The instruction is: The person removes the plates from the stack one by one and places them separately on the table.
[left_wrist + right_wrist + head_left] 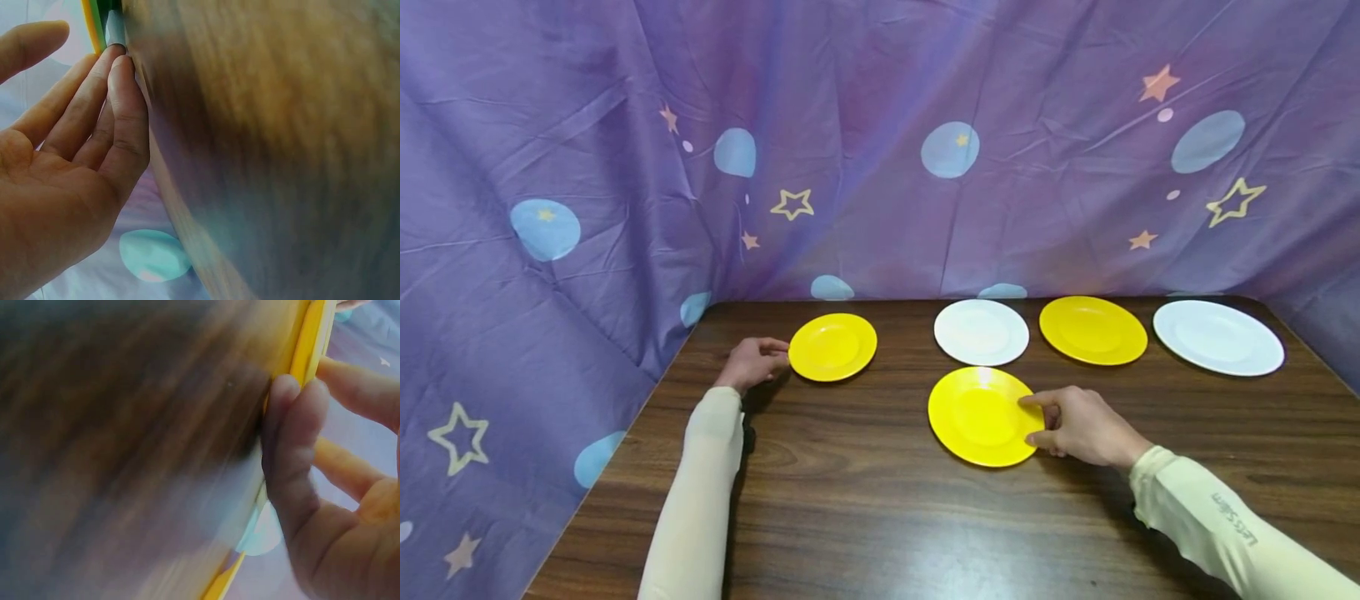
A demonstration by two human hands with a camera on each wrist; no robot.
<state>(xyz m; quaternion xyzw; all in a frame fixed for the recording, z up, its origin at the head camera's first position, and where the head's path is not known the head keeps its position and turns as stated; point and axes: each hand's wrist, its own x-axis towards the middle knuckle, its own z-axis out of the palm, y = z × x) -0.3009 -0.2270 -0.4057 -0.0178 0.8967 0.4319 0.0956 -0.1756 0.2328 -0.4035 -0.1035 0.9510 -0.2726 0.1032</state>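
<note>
At the left of the table, a small yellow plate [832,347] lies near the back. My left hand [756,364] touches its left rim; in the left wrist view the fingers [128,119] reach nearly straight to the plate's edge [92,25], and the thumb stands apart from it. Near the middle, my right hand [1086,423] grips the right rim of a larger yellow plate [981,417]. Its thumb and index finger lie over the rim, while in the right wrist view curled fingers [294,437] press under the plate's edge [307,347].
Behind the larger yellow plate is a white plate [982,332]. To its right are another yellow plate [1093,331] and a larger white plate [1219,337]. All sit along the back of the brown wooden table [842,500]. A purple patterned curtain [865,125] hangs behind.
</note>
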